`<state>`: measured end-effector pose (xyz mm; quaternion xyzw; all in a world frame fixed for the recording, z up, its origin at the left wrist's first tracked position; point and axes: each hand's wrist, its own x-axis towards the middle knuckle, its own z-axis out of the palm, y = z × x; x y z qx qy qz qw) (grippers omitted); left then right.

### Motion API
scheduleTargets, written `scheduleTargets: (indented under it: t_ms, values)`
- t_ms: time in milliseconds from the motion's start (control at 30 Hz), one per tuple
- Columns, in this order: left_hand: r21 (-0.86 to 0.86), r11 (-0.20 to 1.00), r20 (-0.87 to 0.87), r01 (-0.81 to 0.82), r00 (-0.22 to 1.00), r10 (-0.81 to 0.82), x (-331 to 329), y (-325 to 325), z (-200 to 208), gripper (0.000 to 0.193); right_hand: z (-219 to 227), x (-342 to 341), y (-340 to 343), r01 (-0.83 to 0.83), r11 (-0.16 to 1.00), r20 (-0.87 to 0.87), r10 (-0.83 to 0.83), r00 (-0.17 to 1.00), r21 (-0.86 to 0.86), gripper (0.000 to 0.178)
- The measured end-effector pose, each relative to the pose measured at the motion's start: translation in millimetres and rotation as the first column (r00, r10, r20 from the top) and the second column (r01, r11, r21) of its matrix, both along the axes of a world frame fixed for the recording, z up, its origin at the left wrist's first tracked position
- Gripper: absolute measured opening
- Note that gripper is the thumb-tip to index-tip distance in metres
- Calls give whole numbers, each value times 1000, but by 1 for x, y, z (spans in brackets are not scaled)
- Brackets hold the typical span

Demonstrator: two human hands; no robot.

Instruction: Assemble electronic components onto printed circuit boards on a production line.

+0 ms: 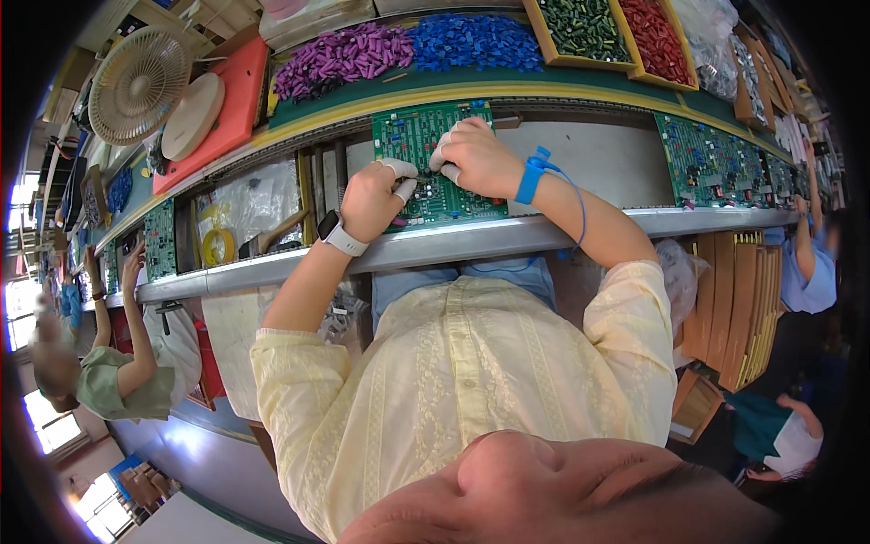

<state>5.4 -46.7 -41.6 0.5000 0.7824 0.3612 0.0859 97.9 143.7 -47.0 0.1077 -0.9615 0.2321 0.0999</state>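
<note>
A green circuit board (399, 136) with many small parts lies in front of me on the conveyor rail. My left hand (373, 201) rests at its left side, white covers on the fingertips, thumb and fingers bent together low over the parts. From the right, my right hand (478, 161) reaches over the board's middle, its covered fingertips pinched close to the left ones. Whatever either hand grips is too small or hidden to make out. A blue wrist strap (529, 181) with a cord is on my right wrist, a watch (330, 225) on the left.
Piles of purple parts (349, 56) and blue parts (476, 43) lie beyond the rail, beside boxes of green parts (580, 29) and red parts (654, 41). More circuit boards (716, 163) stand right. A fan (140, 84) and yellow tape roll (218, 246) are left. Co-workers sit both sides.
</note>
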Motion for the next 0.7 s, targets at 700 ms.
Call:
scheduleTargets:
  t_ms: [700]
  values:
    - [-14, 981, -341, 196, 921, -189, 4, 12, 0, 18, -5, 2, -2, -4, 999, -126, 10, 992, 45, 7]
